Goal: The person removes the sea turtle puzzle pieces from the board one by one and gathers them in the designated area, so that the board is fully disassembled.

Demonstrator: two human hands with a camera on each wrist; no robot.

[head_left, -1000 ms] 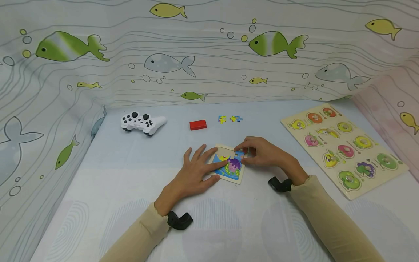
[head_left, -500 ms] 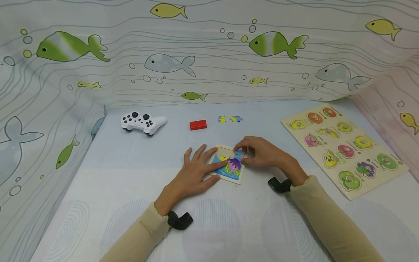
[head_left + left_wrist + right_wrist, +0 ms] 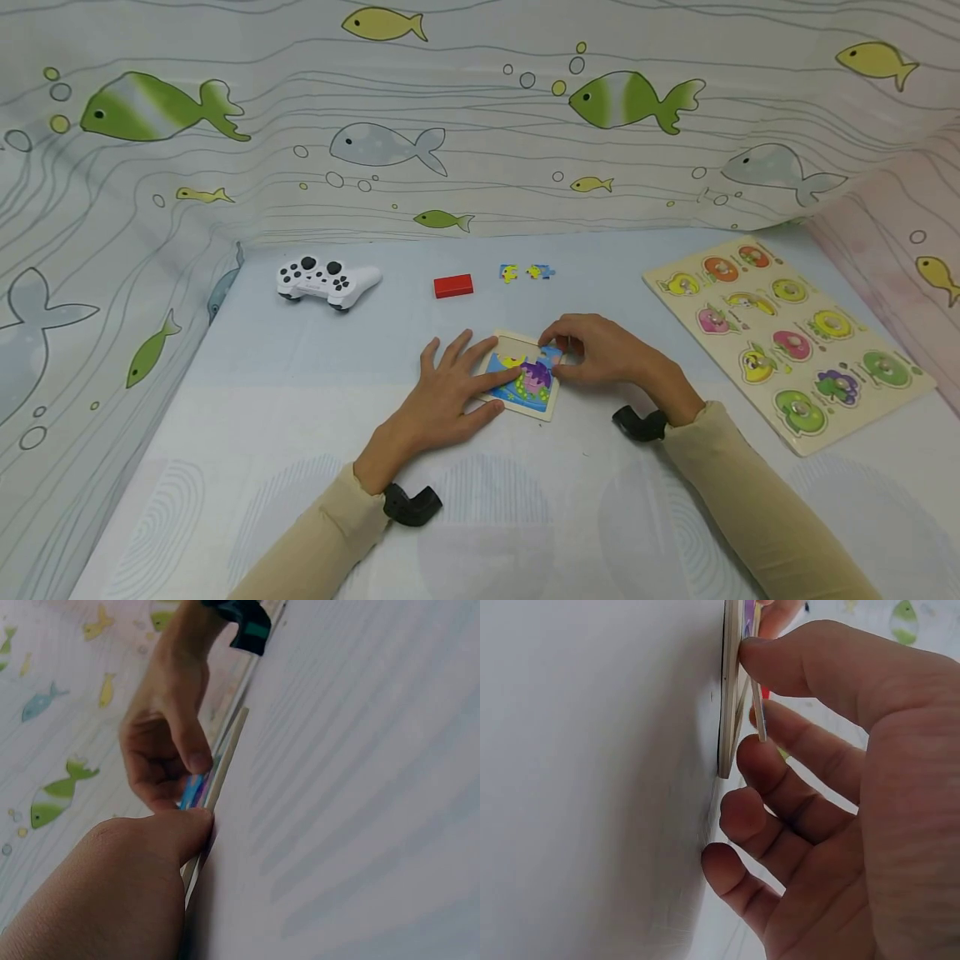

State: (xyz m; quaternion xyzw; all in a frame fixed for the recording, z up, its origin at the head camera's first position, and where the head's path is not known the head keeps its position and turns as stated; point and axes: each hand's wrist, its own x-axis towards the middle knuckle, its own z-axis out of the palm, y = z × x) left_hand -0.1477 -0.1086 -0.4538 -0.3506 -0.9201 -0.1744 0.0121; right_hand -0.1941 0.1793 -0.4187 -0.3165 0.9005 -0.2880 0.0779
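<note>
A small wooden jigsaw tray [image 3: 552, 407] with a purple, blue and yellow picture lies tilted slightly on the table. My left hand [image 3: 438, 404] rests on its left side, fingers spread, the index finger reaching across the picture and the thumb at the lower edge. At the tray's upper right corner, my right hand [image 3: 596, 350] pinches a blue jigsaw piece [image 3: 760, 716] between thumb and fingers. In the right wrist view that piece stands at a slant, one end raised off the tray. Bare wood shows along the tray's upper left, and the fingers hide part of the corner.
Two loose jigsaw pieces [image 3: 540, 272] lie behind the tray, beside a red block [image 3: 453, 286]. Farther left is a white game controller [image 3: 326, 283]. A large wooden fruit puzzle board [image 3: 780, 333] lies at the right. Fish-printed cloth [image 3: 510, 100] rises behind the table.
My right fingertips have shifted very slightly to the right with the blue jigsaw piece. My left hand and the tray have stayed in place.
</note>
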